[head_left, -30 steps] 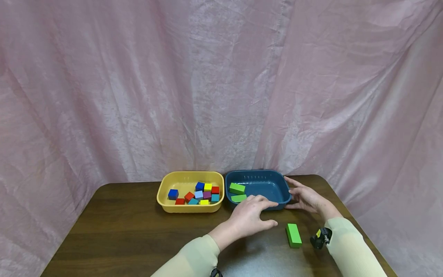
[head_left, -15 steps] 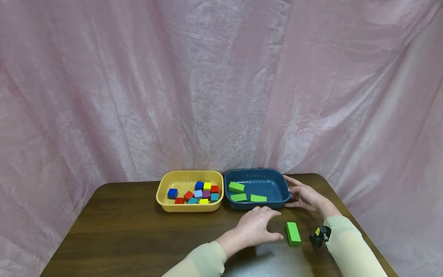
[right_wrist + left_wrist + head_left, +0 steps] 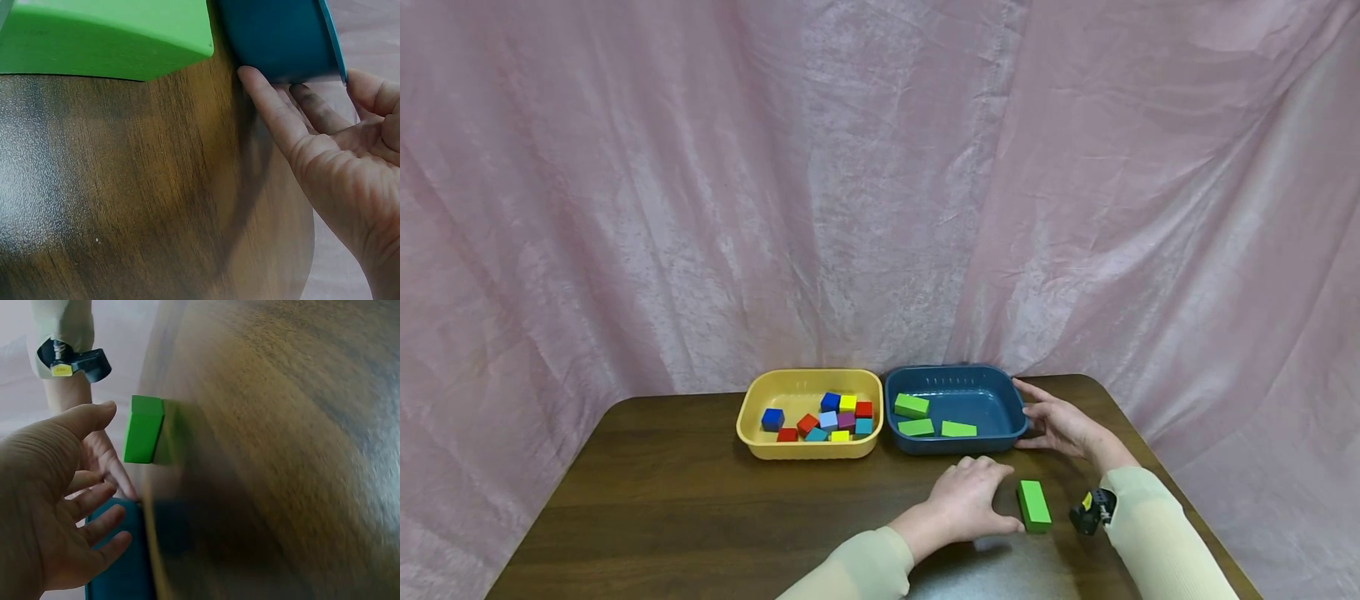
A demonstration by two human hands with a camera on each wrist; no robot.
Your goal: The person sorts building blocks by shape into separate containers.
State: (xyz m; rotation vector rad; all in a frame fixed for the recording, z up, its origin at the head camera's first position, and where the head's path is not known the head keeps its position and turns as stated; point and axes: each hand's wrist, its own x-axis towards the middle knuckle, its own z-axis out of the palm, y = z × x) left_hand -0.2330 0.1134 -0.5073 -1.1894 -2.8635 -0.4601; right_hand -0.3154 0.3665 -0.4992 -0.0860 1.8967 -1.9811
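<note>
A green rectangular block [image 3: 1034, 506] lies on the table, in front of a dark blue bin [image 3: 955, 446]. Just left of that block is my left hand [image 3: 962, 502], its thumb and fingers spread and nothing between them. The left wrist view shows a small gap between this hand [image 3: 62, 487] and the green block [image 3: 144, 429]. My right hand [image 3: 1063, 427] touches the bin's right end with extended fingers. In the right wrist view its fingertips rest against the blue wall [image 3: 281, 44]. Inside the bin lie a few green blocks [image 3: 912, 406].
Left of the blue bin stands a yellow bin [image 3: 808, 451] holding several small cubes [image 3: 828, 421] in mixed colours. Both bins sit at the back edge of the wooden table [image 3: 685, 500]. A pink curtain [image 3: 850, 183] hangs behind.
My left hand has moved right and toward the near side, from the blue bin to beside the loose green block, uncovering another green block in the bin. My right hand stays at the bin.
</note>
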